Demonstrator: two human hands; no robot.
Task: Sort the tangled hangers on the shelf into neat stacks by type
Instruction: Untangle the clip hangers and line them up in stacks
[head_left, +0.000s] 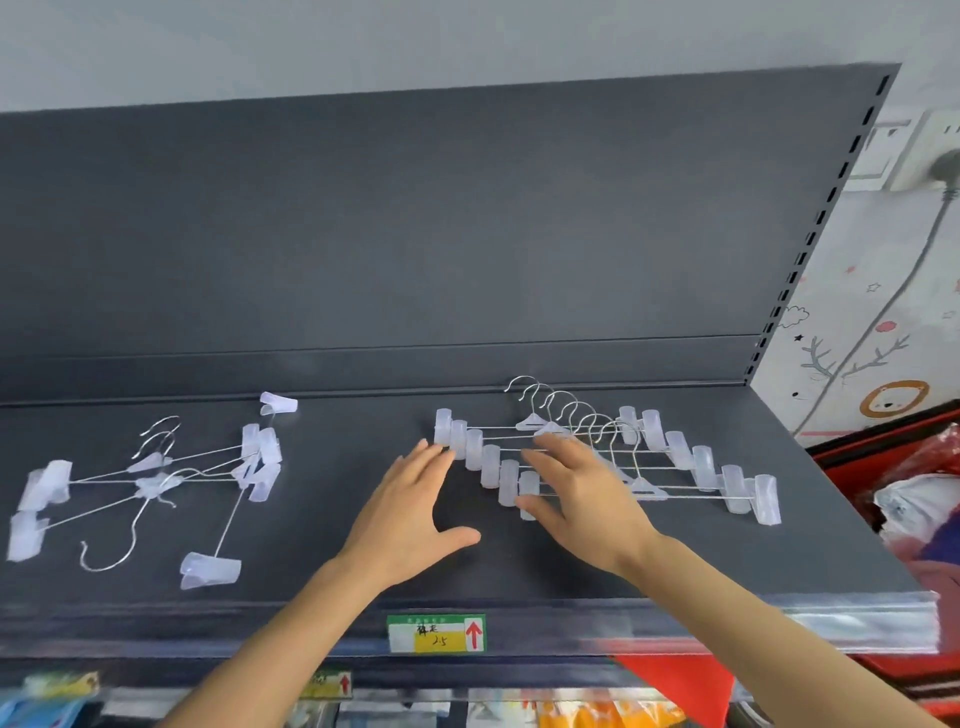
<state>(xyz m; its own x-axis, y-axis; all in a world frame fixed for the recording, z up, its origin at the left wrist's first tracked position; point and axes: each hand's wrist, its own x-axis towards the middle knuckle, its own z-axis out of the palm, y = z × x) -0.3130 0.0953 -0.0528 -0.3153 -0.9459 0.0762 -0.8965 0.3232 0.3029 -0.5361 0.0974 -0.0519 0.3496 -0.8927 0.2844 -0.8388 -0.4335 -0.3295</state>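
On the dark grey shelf (363, 415) lie two groups of metal clip hangers with clear plastic clips. A neat, staggered row of several hangers (675, 467) sits right of centre, hooks pointing to the back. A tangled pile of hangers (156, 483) lies at the left. My left hand (415, 499) rests flat with fingers spread, fingertips touching the row's left clips. My right hand (576, 493) lies open over the row's left half, fingers on the wires and clips. Neither hand grips anything.
A loose clear clip (279, 403) lies near the back wall (415, 234). A price label (436, 634) sits on the shelf's front edge. Red bins with packaged goods (914, 499) stand at the right. Hanging packets (571, 714) show on the shelf below.
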